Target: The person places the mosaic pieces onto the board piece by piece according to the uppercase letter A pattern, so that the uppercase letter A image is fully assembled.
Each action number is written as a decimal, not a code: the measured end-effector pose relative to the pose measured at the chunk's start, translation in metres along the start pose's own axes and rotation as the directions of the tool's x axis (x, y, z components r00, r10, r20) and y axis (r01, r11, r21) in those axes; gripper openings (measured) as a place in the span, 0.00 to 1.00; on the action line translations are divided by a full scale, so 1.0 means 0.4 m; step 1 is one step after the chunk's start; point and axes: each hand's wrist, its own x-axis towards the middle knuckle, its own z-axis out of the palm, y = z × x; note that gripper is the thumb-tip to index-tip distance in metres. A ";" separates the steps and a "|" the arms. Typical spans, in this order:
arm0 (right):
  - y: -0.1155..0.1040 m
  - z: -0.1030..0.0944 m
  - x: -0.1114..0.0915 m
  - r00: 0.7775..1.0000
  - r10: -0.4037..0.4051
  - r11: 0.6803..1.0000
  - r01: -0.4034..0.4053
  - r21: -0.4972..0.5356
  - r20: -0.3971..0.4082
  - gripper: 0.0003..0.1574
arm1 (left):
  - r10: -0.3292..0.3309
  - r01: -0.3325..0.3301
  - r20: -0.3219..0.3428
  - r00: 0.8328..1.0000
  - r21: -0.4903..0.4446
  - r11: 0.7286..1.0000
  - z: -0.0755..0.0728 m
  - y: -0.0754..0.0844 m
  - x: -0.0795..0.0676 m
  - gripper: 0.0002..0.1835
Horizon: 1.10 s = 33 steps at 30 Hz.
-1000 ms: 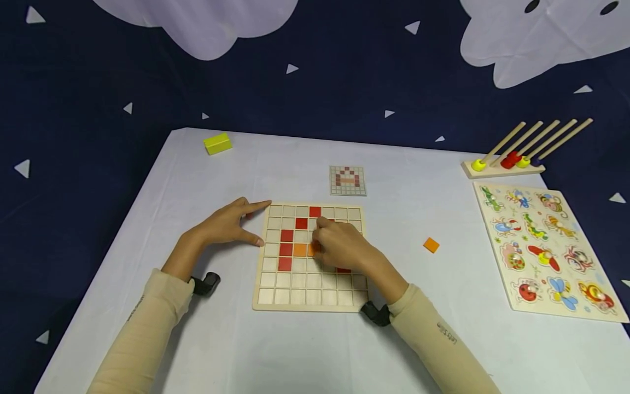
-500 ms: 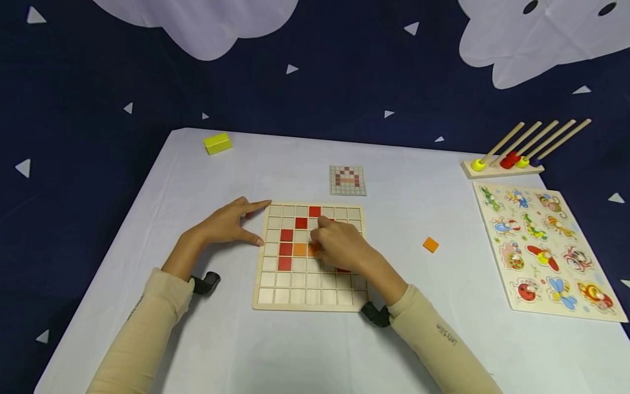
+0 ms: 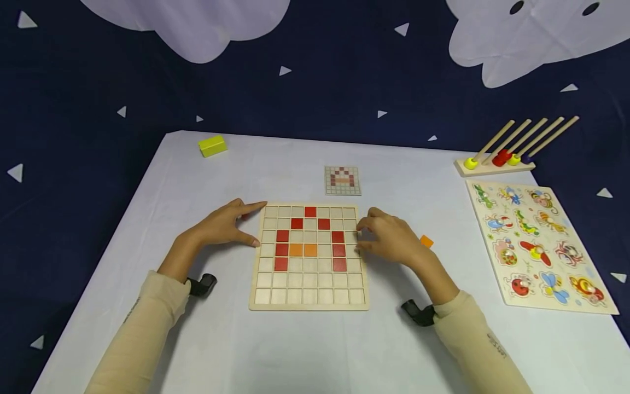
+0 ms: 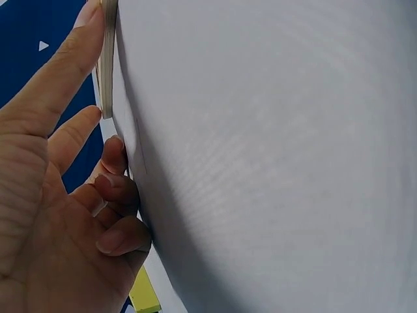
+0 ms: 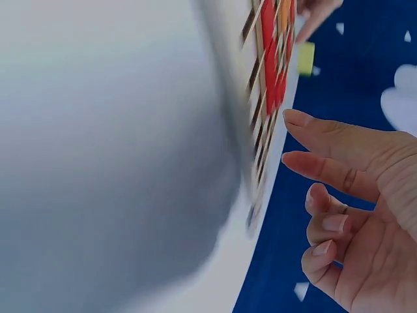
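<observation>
The wooden grid board (image 3: 310, 282) lies flat, with red tiles (image 3: 281, 250) forming an arch. Two orange tiles (image 3: 303, 250) sit side by side in it. My left hand (image 3: 223, 224) steadies the board's left side, index fingertip at the far corner and thumb lower on the edge; its other fingers curl in the left wrist view. Over the right edge hovers my right hand (image 3: 394, 238), thumb and index finger apart with nothing between them. A loose orange tile (image 3: 426, 241) lies on the table just beyond that hand, partly hidden by it.
Behind the board is a small pattern card (image 3: 342, 189). A yellow block (image 3: 213, 146) stands at the back left. On the right are an insect puzzle board (image 3: 541, 246) and a peg stand (image 3: 494, 169) with colored beads.
My right hand has let go of the second orange tile, now seen in its cell, and moved right to the board's edge. The left hand stays put; the head view shifted slightly.
</observation>
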 end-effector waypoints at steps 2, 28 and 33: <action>0.033 -0.006 -0.019 0.999 0.034 0.999 -0.034 -0.010 -0.014 0.24 | -0.001 0.001 -0.002 1.000 0.000 1.000 -0.001 -0.001 -0.001 0.55; 0.272 -0.036 -0.185 0.969 0.240 0.970 -0.238 0.039 -0.060 0.20 | 0.005 -0.005 0.005 1.000 -0.012 1.000 -0.004 0.005 -0.005 0.55; 0.273 -0.029 -0.182 0.971 0.222 0.975 -0.219 0.038 -0.087 0.14 | 0.001 -0.001 0.004 1.000 -0.008 1.000 -0.004 0.007 -0.006 0.55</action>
